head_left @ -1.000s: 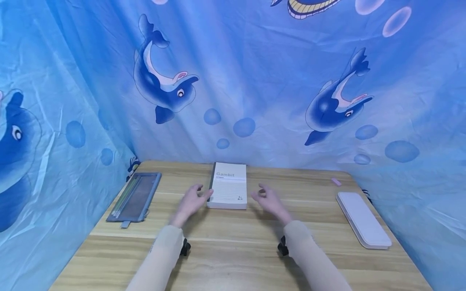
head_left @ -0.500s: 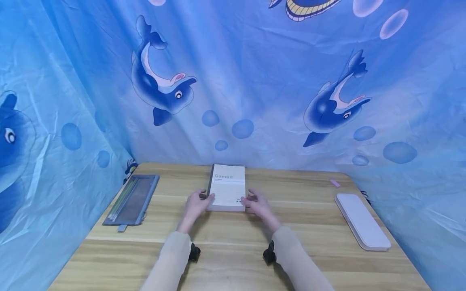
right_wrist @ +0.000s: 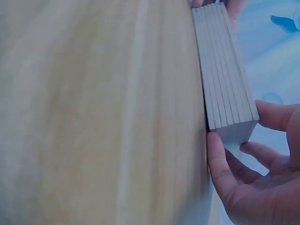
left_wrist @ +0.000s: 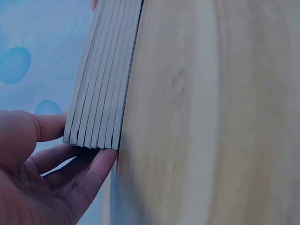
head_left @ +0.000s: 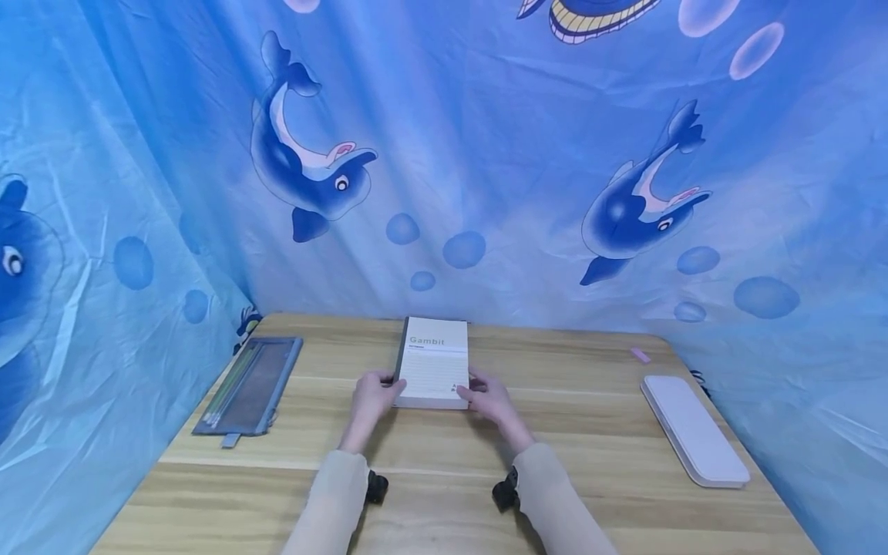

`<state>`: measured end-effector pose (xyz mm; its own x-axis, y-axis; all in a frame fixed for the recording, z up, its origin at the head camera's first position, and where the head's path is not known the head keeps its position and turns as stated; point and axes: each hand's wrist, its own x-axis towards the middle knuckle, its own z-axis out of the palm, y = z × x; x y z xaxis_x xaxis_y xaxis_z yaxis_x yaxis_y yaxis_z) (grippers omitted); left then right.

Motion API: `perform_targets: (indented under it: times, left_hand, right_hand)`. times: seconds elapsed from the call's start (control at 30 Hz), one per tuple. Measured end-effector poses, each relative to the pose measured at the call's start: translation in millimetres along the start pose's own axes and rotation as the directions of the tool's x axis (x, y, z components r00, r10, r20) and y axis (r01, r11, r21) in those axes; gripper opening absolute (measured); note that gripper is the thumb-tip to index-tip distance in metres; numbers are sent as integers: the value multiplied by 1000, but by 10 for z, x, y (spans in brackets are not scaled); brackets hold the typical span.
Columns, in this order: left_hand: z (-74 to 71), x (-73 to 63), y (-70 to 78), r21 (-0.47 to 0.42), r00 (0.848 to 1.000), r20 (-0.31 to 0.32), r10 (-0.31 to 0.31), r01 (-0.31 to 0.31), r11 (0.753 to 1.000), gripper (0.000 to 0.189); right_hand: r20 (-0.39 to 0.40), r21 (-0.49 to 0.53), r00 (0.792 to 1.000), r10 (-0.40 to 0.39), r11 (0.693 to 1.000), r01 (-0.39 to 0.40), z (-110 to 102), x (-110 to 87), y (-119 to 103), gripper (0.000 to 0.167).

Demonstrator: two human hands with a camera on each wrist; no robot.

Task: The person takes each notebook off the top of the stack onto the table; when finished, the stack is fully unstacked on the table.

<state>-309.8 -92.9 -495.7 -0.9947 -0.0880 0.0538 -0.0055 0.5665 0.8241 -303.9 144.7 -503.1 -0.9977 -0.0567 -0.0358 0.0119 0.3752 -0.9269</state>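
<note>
A stack of several notebooks [head_left: 435,358] with "Gambit" on its white top cover lies at the far middle of the table. My left hand [head_left: 372,399] holds its left side near the front corner, thumb on the top edge. On the opposite side my right hand [head_left: 489,399] grips the stack with its thumb over the front right corner. In the left wrist view, fingers [left_wrist: 96,180] reach down the dark-spined side to the lowest notebook. The right wrist view has the thumb at the top edge and a fingertip [right_wrist: 214,138] at the bottom edge, right by the tabletop.
A blue mesh pencil pouch [head_left: 253,385] with pencils lies at the left on the wooden table [head_left: 437,478]. To the right are a white pencil case [head_left: 696,432] and a small pink eraser-like piece [head_left: 640,355]. A blue dolphin-print curtain [head_left: 486,154] hangs behind the table.
Both hands have moved inward from beside the stack and taken hold of its two sides. The stack has hardly moved on the table; the head view has shifted slightly.
</note>
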Motion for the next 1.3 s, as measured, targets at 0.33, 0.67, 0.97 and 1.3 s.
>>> perform_targets:
  times: [0.33, 0.67, 0.97, 1.3]
  left_hand:
    - [49, -28, 52, 36, 1000, 8, -16, 15, 999, 30]
    - [-18, -28, 24, 40, 1000, 25, 8, -9, 999, 30]
    - [-81, 43, 18, 4, 999, 35, 1, -2, 1000, 29]
    - [-143, 59, 29, 17, 1000, 21, -21, 21, 1000, 29]
  right_hand:
    - [6, -20, 1000, -5, 1000, 5, -42, -57, 6, 64]
    - [32, -33, 999, -21, 999, 22, -23, -44, 24, 66]
    - [55, -34, 998, -26, 999, 28, -41, -15, -15, 69]
    - [60, -24, 998, -2, 1000, 3, -49, 4, 5, 70]
